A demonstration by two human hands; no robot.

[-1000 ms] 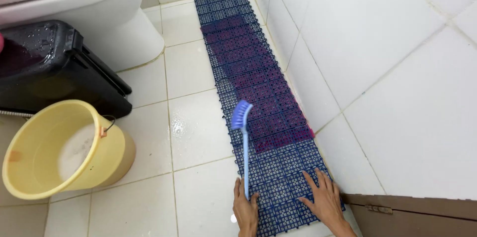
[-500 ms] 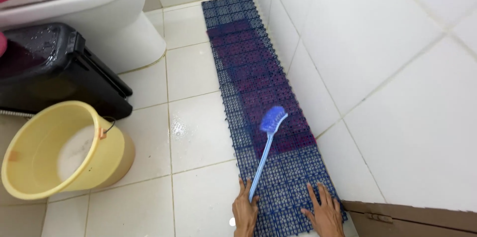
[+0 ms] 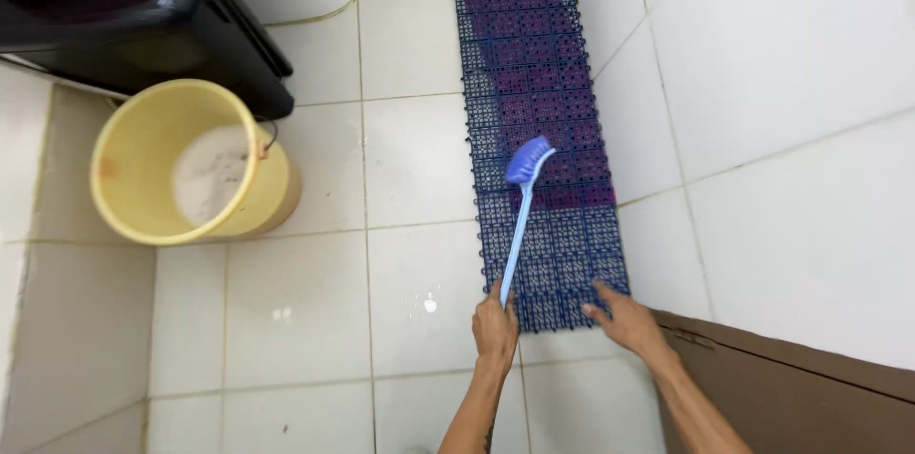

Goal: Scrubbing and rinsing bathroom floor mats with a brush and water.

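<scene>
Just ahead of both hands, on the tiled floor [image 3: 419, 178]: long blue perforated mat [image 3: 534, 82], stretched away beside the wall. Left hand [image 3: 496, 328] clenched around blue brush [image 3: 522, 211] handle, bristle head resting farther out on mat. Right hand [image 3: 626, 321] released, fingers spread flat on mat's near corner. Far left of hands: yellow bucket [image 3: 143, 144], black bin [image 3: 124, 30].

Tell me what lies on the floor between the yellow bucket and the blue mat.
In the head view, only pale floor tiles lie between the yellow bucket and the blue mat, with a few wet specks; nothing stands there.
</scene>
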